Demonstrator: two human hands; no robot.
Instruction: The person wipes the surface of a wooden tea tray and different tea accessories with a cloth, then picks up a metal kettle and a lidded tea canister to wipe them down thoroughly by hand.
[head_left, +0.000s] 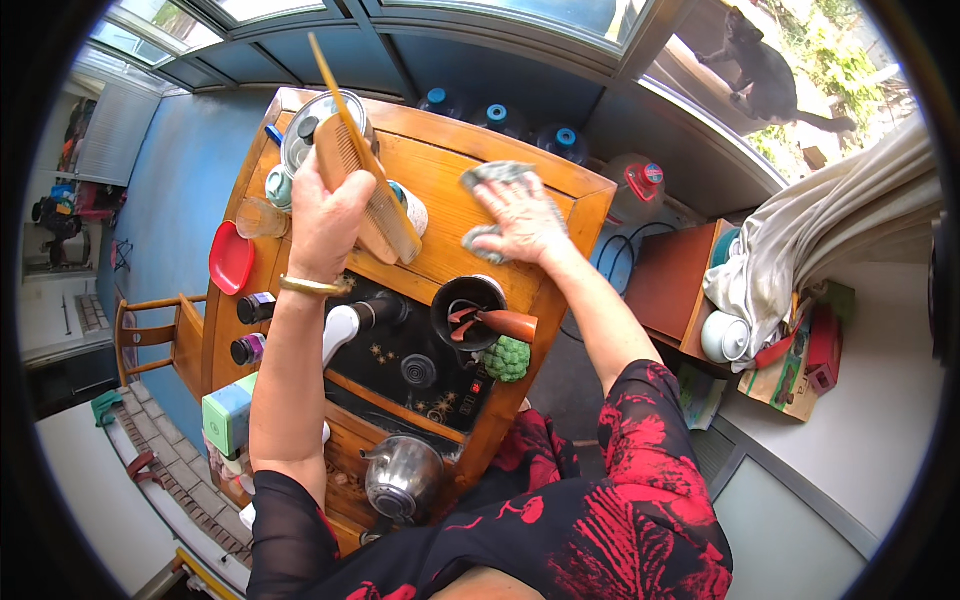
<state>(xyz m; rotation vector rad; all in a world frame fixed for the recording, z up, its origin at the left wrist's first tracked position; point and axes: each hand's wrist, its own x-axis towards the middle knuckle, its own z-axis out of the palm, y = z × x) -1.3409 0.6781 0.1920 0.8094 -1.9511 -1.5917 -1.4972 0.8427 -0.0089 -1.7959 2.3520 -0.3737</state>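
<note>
My left hand (330, 214), with a gold-coloured bangle at its wrist, holds wooden combs upright above the table. One is a broad comb (337, 142); another has a long thin tail (324, 64). Their lower ends overlap, so I cannot tell exactly how many there are. Spread flat, my right hand (517, 217) presses a grey-green cloth (482, 174) onto the wooden tabletop (450, 169). Between the hands, partly behind the combs, stands a white speckled cup (416, 214). Nearer to me, a dark cup (442, 300) holds a wooden-handled tool (510, 325).
A green broccoli-shaped object (508, 358) sits by the black tea stove (390, 345). A metal kettle (405, 472) stands nearest me. Left are a lidded pot (345, 105), a glass jar (262, 217) and a red dish (230, 259). Water jugs (496, 116) stand behind; a cat (765, 75) is at the window.
</note>
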